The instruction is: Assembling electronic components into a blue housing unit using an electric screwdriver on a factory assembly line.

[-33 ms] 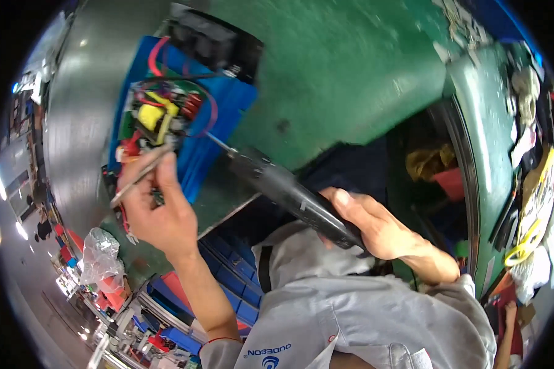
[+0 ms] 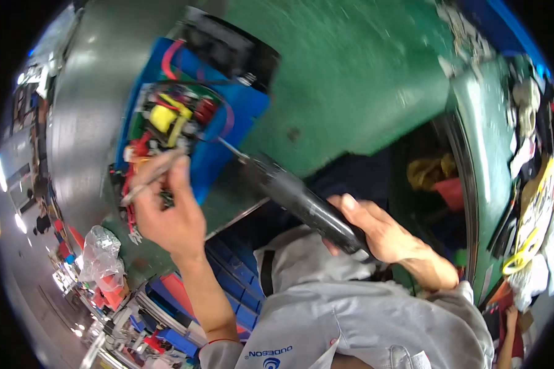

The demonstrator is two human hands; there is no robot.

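Note:
An open blue metal case (image 2: 243, 120) lies on the green tabletop at the left, a circuit board inside it. On the board sit a yellow-wrapped transformer (image 2: 162, 117), copper-red coils (image 2: 204, 109) and red wires. My left hand (image 2: 173, 218) is over the near end of the case, closed on a thin metal tool (image 2: 151, 177) that looks like tweezers. My right hand (image 2: 381, 234) grips the rear of a black electric screwdriver (image 2: 301, 203). The driver's bit points up and left at the case's right side; whether it touches is too blurred to tell.
A dark box-like part (image 2: 224, 52) adjoins the case's far end, linked by wires. At the right, yellow scissors (image 2: 523, 258) lie among gloves and tools. A clear plastic bag (image 2: 101, 252) is at lower left. Blue bins (image 2: 231, 277) stand below the table edge.
The case, the board and both hands sit slightly farther right and lower in the picture. Each hand keeps its hold on the same tool.

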